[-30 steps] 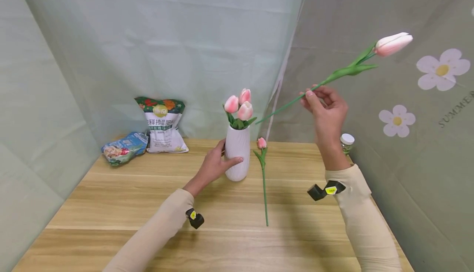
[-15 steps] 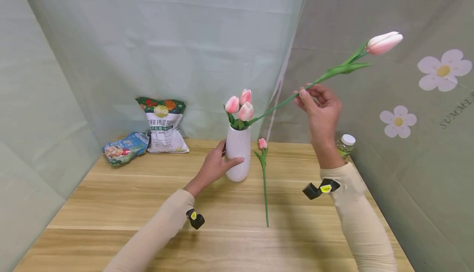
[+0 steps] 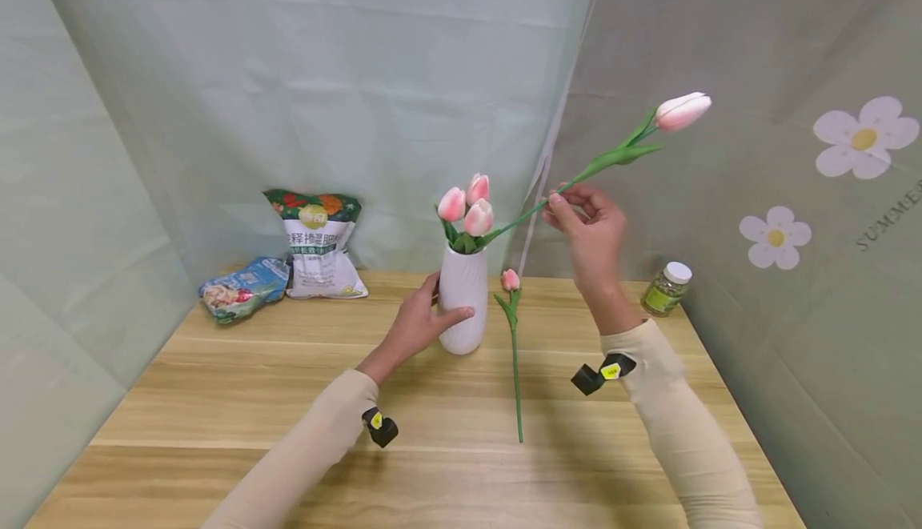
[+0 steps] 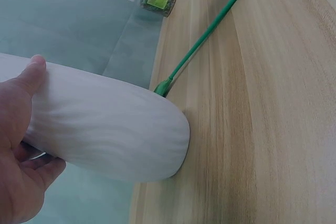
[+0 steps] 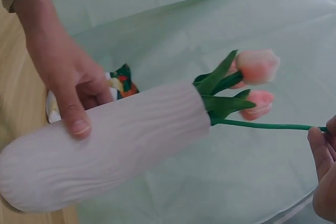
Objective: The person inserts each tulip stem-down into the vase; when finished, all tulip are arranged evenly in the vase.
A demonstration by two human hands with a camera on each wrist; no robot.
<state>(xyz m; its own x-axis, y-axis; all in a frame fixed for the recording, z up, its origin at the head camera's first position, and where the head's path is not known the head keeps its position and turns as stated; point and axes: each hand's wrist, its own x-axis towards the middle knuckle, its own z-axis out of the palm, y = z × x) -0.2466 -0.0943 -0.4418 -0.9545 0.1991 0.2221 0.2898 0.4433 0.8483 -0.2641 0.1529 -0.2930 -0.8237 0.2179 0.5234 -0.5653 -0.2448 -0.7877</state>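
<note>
Vase: one white ceramic-looking vase with a rippled surface (image 3: 464,285), roughly upright at the far middle of the light wood-grain table (image 3: 216,401).
Contents: three pink-and-white artificial tulips with green leaves (image 3: 479,218), blooms clustered above the rim.
Left hand (image 3: 416,322): curled round the vase from the left, thumb across its near face.
Right hand (image 3: 596,237): raised to the right of the vase, thumb and fingertips pinching a green stem.
Held item: one long-stemmed pink-and-white tulip (image 3: 612,157), slanting up to the right, lower end at the right of the rim among the leaves; depth inside hidden.
Loose item: one pink tulip with a thin green stem (image 3: 512,317), lying right of the vase, bloom far, stem end near; untouched.
Also on table: clear jar with white lid and green label (image 3: 663,289), far right; white-and-green printed bag (image 3: 322,253) and blue printed pouch (image 3: 248,285), far left.
Step, as judged: feeding the held stem into the vase mouth.
Next move, as judged: calls for swinging the bloom upright and lowering the stem past the leaves, vase kept steady.
</note>
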